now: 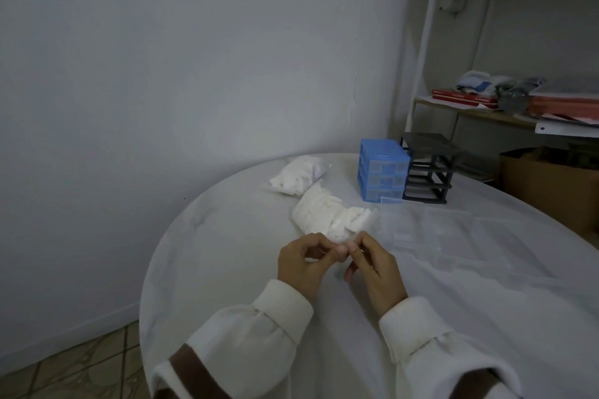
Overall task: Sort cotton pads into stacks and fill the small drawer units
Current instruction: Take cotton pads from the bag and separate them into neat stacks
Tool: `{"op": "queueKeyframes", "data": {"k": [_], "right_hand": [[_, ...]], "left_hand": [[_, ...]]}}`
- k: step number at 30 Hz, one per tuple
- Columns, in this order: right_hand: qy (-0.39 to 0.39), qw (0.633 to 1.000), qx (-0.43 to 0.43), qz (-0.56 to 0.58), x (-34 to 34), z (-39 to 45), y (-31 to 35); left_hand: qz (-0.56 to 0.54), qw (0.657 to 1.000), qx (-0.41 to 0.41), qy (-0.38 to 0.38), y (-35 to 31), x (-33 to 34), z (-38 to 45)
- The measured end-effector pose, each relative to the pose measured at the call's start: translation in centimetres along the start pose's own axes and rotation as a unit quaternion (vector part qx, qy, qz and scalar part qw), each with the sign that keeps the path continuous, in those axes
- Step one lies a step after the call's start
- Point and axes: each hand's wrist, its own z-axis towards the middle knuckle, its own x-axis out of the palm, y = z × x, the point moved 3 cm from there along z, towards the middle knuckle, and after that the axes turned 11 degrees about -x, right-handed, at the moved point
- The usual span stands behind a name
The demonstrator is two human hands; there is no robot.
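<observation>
Left hand (299, 264) and right hand (372, 264) both pinched the near bag of cotton pads (327, 217) at mid-table (227, 269), probably to open it. Second bag (296, 176) beyond; blue drawer unit (382, 170) and black frame (428, 168) by the far edge.

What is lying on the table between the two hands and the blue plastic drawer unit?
In the head view, a clear plastic bag of white cotton pads lies between the hands and the blue plastic drawer unit; both hands pinch its near end.
</observation>
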Motion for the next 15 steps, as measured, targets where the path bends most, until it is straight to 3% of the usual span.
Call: {"op": "queueKeyframes", "data": {"k": [3, 5, 8, 11, 15], "right_hand": [[0.014, 1.0, -0.014, -0.024, 0.03, -0.11, -0.23], [0.016, 0.999, -0.022, -0.036, 0.04, -0.16, -0.38], [0.007, 0.999, -0.031, -0.009, 0.04, -0.2, -0.09], [0.019, 0.999, -0.04, 0.0, 0.18, -0.14, 0.16], [0.028, 0.998, -0.055, -0.024, 0.35, -0.04, -0.02]], "left_hand": [[-0.001, 1.0, -0.006, -0.004, -0.36, 0.02, -0.36], [0.089, 0.993, 0.071, -0.019, -0.24, 0.12, -0.48], [0.23, 0.957, 0.178, -0.011, 0.08, 0.81, -0.64], [0.282, 0.928, 0.24, -0.043, -0.09, 0.8, -0.61], [0.298, 0.915, 0.262, -0.068, -0.11, 0.73, -0.5]]}}
